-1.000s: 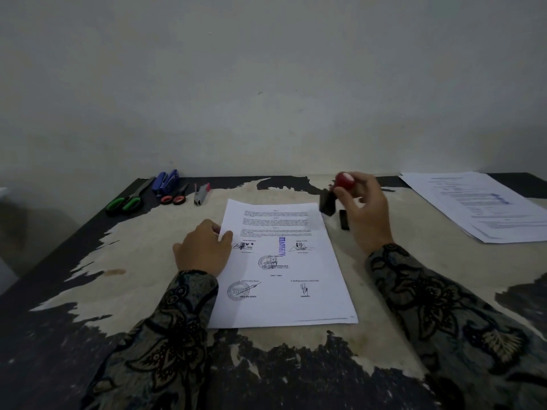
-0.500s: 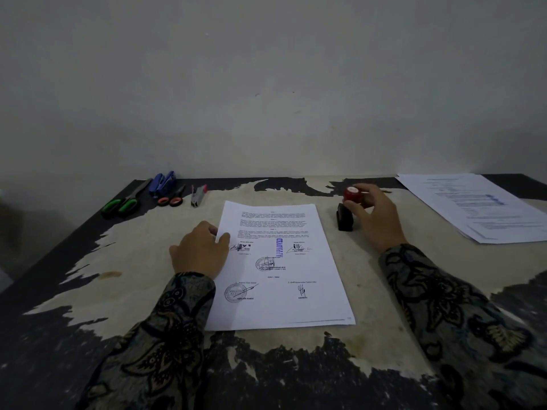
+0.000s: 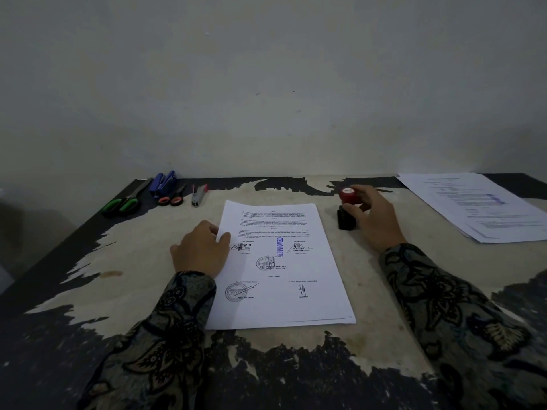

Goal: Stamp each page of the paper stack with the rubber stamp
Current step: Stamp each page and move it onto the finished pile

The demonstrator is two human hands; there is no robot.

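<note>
Flanking stamped page point(image 3: 284, 279): scissors point(image 3: 120, 204), stapler point(image 3: 163, 183), paper stack point(image 3: 485, 207)

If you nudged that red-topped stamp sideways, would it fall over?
Probably it could tip: the stamp stands upright, taller than its dark base looks wide. It likely wouldn't roll, since that base seems blocky. For now the right hand grips it, which should steady it on the table.

The counter point(image 3: 370, 294) is worn, its dark coating peeled to a pale patch. A printed sheet point(image 3: 281, 270) lies at its middle. Right of the sheet stands a red-topped rubber stamp point(image 3: 347, 210); further right, a paper stack point(image 3: 479, 207). Beyond the sheet's left corner lie green-handled scissors point(image 3: 122, 202), a blue stapler point(image 3: 162, 183), small orange-handled scissors point(image 3: 173, 198) and a grey staple remover point(image 3: 198, 195).
</note>
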